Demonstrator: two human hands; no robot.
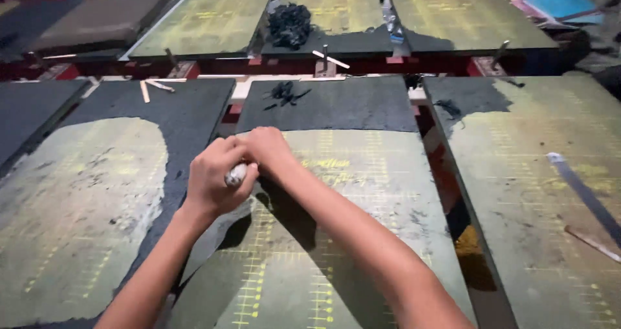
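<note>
My left hand (213, 177) is closed around a short pale stick-like tool (235, 174), and my right hand (268, 149) is pressed against it from the right, fingers curled on the same tool. Both hands hover over the upper left part of the middle board (362, 200), a greenish slab marked with yellow grid lines. A dark, wet-looking layer (330, 106) covers the board's far end, and its edge runs just above my hands. My forearms cast shadows on the board below.
More boards lie around: one on the left (71, 206) with a dark border, one on the right (550, 187) with a long metal ruler (585, 196) and a thin stick (592, 243). A black clump (289, 24) sits on the far row. Red frame shows in the gaps.
</note>
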